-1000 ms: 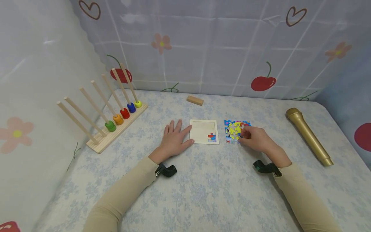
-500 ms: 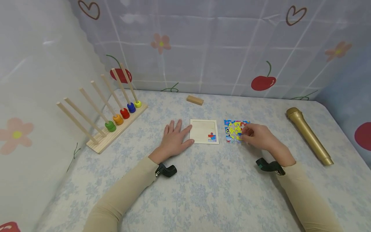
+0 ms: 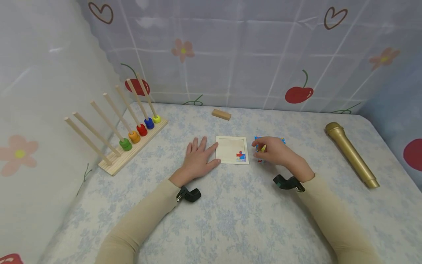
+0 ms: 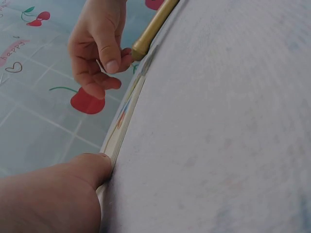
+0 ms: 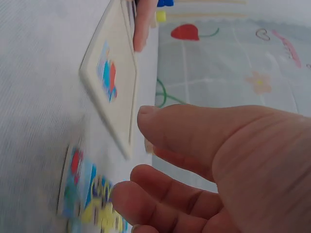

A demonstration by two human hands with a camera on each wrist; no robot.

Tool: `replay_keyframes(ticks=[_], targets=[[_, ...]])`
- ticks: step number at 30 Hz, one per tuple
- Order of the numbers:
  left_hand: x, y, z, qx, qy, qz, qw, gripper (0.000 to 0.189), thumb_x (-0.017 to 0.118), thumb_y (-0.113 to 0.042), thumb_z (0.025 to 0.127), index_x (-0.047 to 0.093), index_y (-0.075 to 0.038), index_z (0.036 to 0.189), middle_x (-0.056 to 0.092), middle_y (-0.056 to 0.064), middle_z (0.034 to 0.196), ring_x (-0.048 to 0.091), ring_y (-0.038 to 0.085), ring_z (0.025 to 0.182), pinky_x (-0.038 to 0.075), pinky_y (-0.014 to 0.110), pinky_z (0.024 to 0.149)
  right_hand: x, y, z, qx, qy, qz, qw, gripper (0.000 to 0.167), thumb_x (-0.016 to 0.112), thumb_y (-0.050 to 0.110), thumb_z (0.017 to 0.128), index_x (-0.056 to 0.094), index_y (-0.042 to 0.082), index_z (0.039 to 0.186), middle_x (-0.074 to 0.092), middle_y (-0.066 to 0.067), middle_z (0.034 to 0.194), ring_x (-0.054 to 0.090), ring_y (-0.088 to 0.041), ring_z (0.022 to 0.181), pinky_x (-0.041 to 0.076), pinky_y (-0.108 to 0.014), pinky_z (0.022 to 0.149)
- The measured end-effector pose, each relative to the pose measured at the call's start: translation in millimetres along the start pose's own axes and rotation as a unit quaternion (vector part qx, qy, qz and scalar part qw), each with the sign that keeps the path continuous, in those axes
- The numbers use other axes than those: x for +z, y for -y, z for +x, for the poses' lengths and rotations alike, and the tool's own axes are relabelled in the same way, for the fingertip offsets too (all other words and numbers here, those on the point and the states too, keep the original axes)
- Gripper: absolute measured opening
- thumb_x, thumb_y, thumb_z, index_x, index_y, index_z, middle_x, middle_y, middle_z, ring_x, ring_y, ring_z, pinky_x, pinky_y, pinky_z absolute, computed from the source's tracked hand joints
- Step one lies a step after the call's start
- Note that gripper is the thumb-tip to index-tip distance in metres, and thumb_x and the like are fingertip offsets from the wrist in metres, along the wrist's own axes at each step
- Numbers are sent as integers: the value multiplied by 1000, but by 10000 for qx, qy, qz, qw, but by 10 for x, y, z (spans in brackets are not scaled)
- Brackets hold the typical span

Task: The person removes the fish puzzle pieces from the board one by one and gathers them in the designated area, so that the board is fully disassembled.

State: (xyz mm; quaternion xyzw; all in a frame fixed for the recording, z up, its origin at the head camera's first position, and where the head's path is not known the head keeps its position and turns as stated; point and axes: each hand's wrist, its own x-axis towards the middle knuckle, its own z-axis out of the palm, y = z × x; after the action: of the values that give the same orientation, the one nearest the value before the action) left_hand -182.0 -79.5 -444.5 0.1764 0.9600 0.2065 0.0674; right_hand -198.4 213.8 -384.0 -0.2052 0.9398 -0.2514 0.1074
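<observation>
My left hand (image 3: 198, 158) lies with spread fingers at the left edge of a pale square puzzle tray (image 3: 227, 149), the index finger and thumb touching its rim. A red and blue puzzle section (image 3: 241, 156) sits in the tray's near right corner. To the right, my right hand (image 3: 275, 150) is over a colourful jigsaw puzzle (image 5: 99, 199), hiding most of it in the head view. Its thumb and bent fingers are apart, and no piece shows between them in the right wrist view. The visible puzzle parts are blue and yellow.
A wooden rack (image 3: 138, 148) with tall pegs and coloured rings stands at the left. Behind the tray lies a small wooden block (image 3: 221, 114). A gold microphone (image 3: 352, 156) lies at the right. A patterned curtain (image 3: 230, 55) hangs along the table's back edge.
My right hand has moved left across the puzzle from its right side, and its thumb and fingers have parted. My left hand and the tray have stayed in place.
</observation>
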Motion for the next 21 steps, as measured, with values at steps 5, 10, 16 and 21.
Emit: replay_keyframes(ticks=[5, 10, 16, 21], targets=[[8, 2, 6, -26, 20, 22, 10000, 65, 53, -51, 102, 38, -25, 159, 14, 22, 170, 1, 49, 158, 5, 64, 124, 92, 139, 147, -101, 268, 141, 9995, 34, 72, 7, 88, 68, -1, 121, 69, -18, 105, 61, -14, 63, 50, -28, 63], [17, 5, 14, -49, 47, 23, 10000, 65, 52, -52, 102, 37, -26, 160, 14, 22, 171, 0, 49, 158, 5, 64, 125, 205, 184, 238, -297, 410, 83, 9987, 35, 76, 6, 88, 69, -1, 121, 71, -19, 107, 62, -16, 70, 52, -29, 69], [16, 2, 15, -57, 92, 49, 9999, 66, 51, -53, 102, 35, -27, 161, 12, 20, 171, -2, 48, 158, 4, 63, 125, 277, 193, 261, -355, 433, -40, 9984, 35, 75, 2, 86, 70, -1, 121, 70, -19, 110, 57, -17, 72, 48, -29, 67], [0, 10, 8, 0, 44, 40, 10000, 65, 51, -52, 102, 37, -25, 160, 13, 22, 171, 0, 50, 157, 6, 65, 124, 296, 214, 256, -400, 441, -107, 9982, 35, 75, 2, 86, 71, -1, 121, 69, -18, 109, 57, -19, 78, 48, -30, 71]])
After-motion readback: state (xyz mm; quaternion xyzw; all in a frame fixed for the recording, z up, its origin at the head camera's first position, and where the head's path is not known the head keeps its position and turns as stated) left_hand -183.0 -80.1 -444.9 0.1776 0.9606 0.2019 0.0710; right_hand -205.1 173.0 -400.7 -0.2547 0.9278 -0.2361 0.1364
